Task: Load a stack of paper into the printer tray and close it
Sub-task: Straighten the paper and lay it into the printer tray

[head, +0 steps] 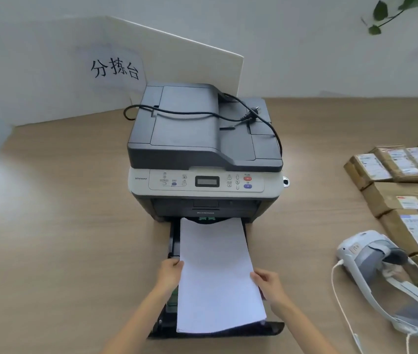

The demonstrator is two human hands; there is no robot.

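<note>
A grey and white printer stands on the wooden table. Its black paper tray is pulled out toward me. A white stack of paper lies over the tray, its far end reaching the printer's opening and its near end just inside the tray's front. My left hand grips the stack's left edge. My right hand grips the right edge. Most of the tray is hidden under the paper.
A black power cable lies on the printer's lid. Several brown parcels lie at the right. A white headset with a cable rests near the right front. A white board stands behind the printer.
</note>
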